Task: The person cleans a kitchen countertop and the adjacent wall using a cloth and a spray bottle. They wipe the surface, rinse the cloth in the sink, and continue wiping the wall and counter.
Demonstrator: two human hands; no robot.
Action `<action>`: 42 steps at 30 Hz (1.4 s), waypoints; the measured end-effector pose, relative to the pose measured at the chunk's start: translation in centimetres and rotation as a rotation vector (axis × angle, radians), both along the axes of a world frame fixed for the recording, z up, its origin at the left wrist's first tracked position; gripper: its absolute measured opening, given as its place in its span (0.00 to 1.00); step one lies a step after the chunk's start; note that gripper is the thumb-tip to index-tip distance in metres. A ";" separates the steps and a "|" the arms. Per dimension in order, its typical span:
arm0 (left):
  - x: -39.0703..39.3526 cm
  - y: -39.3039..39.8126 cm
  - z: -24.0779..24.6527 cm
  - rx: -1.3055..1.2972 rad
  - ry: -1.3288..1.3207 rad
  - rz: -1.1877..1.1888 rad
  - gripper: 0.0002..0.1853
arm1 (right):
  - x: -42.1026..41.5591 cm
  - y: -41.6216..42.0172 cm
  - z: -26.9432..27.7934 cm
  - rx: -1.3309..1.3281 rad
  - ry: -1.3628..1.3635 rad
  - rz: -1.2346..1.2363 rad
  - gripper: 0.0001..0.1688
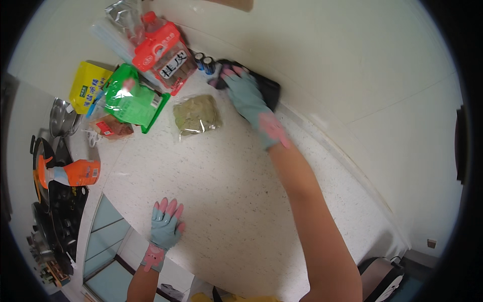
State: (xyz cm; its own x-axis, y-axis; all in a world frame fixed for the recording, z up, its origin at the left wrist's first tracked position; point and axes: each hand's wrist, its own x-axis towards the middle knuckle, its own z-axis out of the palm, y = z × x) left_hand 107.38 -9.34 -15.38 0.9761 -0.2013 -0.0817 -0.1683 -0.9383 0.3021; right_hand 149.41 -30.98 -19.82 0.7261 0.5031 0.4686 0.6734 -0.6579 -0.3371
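My right hand (241, 85), in a grey-green rubber glove with pink fingertips, reaches to the back of the speckled countertop (226, 181). Its fingers and thumb are around the left end of a black, flat, flexible-looking item (269, 88) by the wall. Blur and the glove hide part of the grip, and whether this is a cloth or a pouch I cannot make out. At the counter's front edge is my left hand (166, 224), gloved alike, fingers apart and holding nothing. A clear bag of dried leaves (198, 115) lies left of my right forearm.
Two small batteries or cans (205, 63) stand beside the black item. Farther left are a red-topped bag of bark (169, 62), a green pouch (132, 100), a yellow pouch (88, 87) and an orange spray bottle (81, 172). A black stove (69, 211) lies beyond.
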 end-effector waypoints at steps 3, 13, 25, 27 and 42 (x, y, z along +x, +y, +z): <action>-0.4 0.0 -0.1 0.044 0.044 0.030 0.33 | 0.2 3.0 -0.3 0.044 -0.095 -0.037 0.20; -0.7 -0.9 -0.7 0.081 -0.110 -0.005 0.35 | -14.8 -24.8 1.9 -0.226 -0.077 -0.020 0.33; -0.9 -0.6 -1.5 0.104 -0.127 -0.017 0.38 | -32.8 -49.7 3.2 -0.013 -0.059 -0.589 0.20; -0.9 -0.9 -1.3 0.093 -0.130 -0.014 0.38 | -29.9 -45.5 3.8 -0.124 -0.060 -0.457 0.19; -1.8 -1.8 -0.9 0.081 -0.095 0.076 0.34 | -15.7 -23.5 4.2 0.020 0.239 -0.119 0.15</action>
State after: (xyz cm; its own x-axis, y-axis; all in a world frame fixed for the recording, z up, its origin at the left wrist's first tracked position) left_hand 105.61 -11.10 -16.28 0.9924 -0.1228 -0.0013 -0.1198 -0.9702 0.2108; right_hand 133.66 -54.52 -15.59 0.8709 0.3998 0.2858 0.4914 -0.7193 -0.4910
